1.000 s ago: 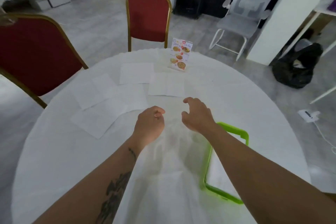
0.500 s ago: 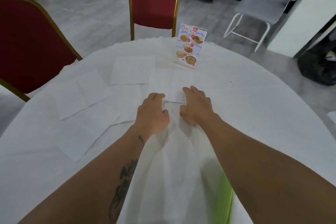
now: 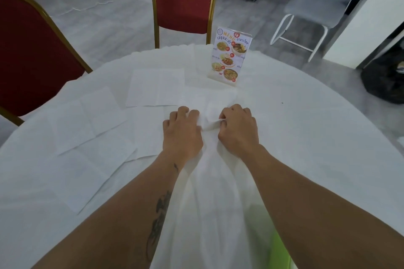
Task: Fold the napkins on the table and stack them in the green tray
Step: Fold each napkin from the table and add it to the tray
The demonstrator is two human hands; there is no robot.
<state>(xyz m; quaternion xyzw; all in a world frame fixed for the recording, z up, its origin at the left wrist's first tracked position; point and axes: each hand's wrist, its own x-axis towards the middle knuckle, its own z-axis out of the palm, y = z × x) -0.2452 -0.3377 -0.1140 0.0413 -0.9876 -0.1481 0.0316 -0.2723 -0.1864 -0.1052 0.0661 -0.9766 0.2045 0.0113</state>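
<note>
Gathering the near edge of one napkin [image 3: 209, 113], both hands work side by side at the middle of the surface [image 3: 306, 137]: the right hand [image 3: 238, 129] is curled, pinching a raised fold of it, while the left hand [image 3: 182, 131] lies knuckles-up with fingers bent on the same sheet, probably to pin it for folding. Other napkins [image 3: 156, 88] lie flat to the left. Only a sliver of the green tray [image 3: 278, 247] shows, beside the right forearm.

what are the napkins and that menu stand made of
Napkins: apparently thin white paper tissue, matte, with crisp square fold creases; the one under both hands crumples softly. Menu stand: a glossy printed sheet, seemingly in clear acrylic, judging by its transparent base edge.
</note>
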